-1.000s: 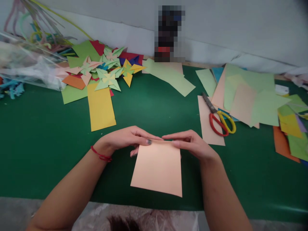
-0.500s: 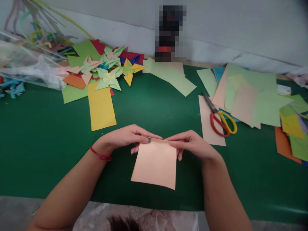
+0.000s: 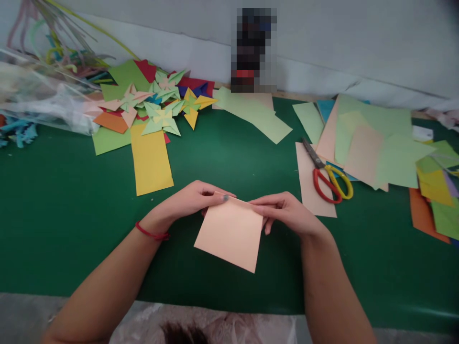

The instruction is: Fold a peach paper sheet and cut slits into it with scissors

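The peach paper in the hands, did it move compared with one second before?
Yes. The peach paper has turned and its near edge has drawn away from the mat's front edge, toward the scissors side; both hands hold it.

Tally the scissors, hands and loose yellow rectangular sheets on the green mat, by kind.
Scissors: 1
Hands, left hand and right hand, both holding the peach sheet: 2
Yellow rectangular sheet: 1
Total: 4
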A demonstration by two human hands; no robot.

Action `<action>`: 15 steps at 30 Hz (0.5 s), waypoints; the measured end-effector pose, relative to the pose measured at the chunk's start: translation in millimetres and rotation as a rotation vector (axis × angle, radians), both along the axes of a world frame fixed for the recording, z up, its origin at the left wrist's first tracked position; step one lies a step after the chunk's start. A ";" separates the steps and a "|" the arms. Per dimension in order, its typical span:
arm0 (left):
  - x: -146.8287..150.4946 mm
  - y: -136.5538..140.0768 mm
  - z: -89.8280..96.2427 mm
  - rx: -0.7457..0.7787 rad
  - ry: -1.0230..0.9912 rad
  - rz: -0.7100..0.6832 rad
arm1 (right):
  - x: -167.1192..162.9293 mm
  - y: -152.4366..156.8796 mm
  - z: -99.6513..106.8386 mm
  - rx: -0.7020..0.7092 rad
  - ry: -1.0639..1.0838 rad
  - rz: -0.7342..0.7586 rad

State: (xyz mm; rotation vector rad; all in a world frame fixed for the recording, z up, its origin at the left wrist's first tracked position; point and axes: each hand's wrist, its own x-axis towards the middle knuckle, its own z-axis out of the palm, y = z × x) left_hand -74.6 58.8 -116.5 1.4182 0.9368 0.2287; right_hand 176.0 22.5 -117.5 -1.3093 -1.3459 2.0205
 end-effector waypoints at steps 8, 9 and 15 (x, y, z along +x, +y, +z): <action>11.0 -5.2 -3.0 0.133 0.029 0.033 | -13.4 -1.5 -5.9 0.141 -0.111 0.053; 12.5 -6.1 -3.8 0.142 0.023 0.034 | -16.1 -2.0 -6.2 0.175 -0.132 0.062; 21.6 -12.8 -8.0 0.257 0.037 0.141 | -22.2 -3.1 -6.3 0.356 -0.241 0.024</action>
